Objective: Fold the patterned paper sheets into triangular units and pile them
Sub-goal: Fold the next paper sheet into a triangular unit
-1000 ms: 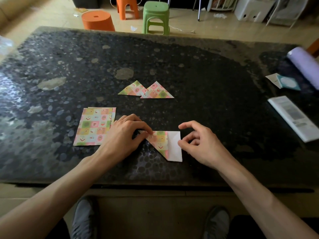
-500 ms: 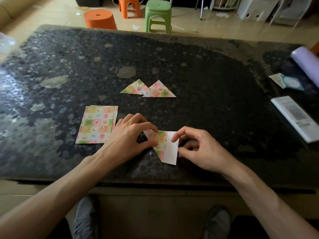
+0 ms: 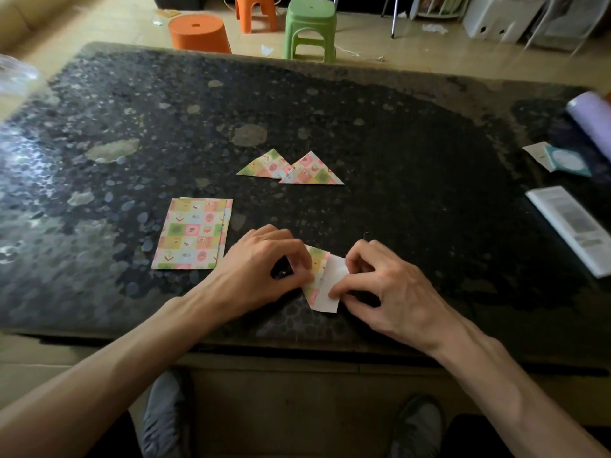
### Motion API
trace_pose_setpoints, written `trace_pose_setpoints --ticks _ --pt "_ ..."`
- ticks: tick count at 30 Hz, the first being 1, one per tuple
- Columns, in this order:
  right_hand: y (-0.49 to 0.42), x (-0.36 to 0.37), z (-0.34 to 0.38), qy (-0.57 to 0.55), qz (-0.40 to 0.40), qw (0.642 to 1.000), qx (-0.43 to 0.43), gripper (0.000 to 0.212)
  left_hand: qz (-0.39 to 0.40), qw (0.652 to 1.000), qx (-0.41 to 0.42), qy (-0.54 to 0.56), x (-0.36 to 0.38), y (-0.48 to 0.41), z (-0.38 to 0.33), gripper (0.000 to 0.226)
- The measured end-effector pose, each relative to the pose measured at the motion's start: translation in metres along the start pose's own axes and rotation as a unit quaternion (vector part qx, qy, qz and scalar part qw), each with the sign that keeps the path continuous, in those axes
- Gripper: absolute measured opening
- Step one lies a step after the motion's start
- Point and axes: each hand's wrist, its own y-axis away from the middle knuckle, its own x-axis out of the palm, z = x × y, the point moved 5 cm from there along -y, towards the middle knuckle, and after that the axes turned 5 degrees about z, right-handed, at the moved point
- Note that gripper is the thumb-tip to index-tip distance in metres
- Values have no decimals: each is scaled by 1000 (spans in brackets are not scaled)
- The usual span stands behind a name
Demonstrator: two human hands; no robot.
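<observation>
White backing shows on the right part of the half-folded sheet (image 3: pixel 330 272), which lies near the front edge of the table (image 3: pixel 396 160), about midway along it. A second ago this sheet lay flat, with the right hand (image 3: pixel 386 285) only at its white edge. Now the hands have closed in and the white flap is raised and turned toward the patterned side.

The right hand's grip is nearly closed, with thumb and forefinger pinching the white flap. The left hand (image 3: pixel 261 269) has a tight grip too, its curled fingertips and thumb holding the patterned left part.

The unfolded sheets (image 3: pixel 191 234) lie in a stack just left of the left hand. Two finished triangles (image 3: pixel 291 168) overlap toward the table's middle. The pamphlet (image 3: pixel 572 226) by the right edge carries print too blurred to read.
</observation>
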Motion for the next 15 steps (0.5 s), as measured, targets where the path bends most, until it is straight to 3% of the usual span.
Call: trace_pose_setpoints --ticks 3,15 --pt "2 6 -4 -44 13 999 8 18 39 999 13 9 6 3 -1 30" --pt "0 13 -12 -147 46 985 78 15 31 999 15 14 9 8 -1 23"
